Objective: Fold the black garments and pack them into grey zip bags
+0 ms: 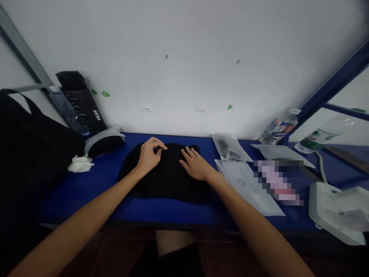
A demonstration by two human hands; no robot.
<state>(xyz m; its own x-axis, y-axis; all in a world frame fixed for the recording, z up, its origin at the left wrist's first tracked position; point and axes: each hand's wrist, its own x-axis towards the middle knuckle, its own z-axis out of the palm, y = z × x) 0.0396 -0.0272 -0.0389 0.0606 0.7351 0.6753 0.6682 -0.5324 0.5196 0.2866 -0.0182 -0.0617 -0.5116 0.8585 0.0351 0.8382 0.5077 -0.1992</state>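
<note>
A piece of black cloth [173, 181], perhaps a folded garment, lies spread on the blue desk. My left hand [150, 156] is over its upper left part, thumb and index finger curled together in a pinch at the cloth. Little of the fabric between those fingertips can be made out, since it is dark. My right hand [196, 163] rests flat on the cloth's right side, fingers stretched out and slightly spread.
Left of the cloth are a crumpled white tissue [81, 164], a black item in a clear pouch [105, 140], a black PEAK package [83, 104] and a black bag [25, 154]. Plastic pouches [248, 184], bottles [279, 127] and a white power strip [324, 204] occupy the right.
</note>
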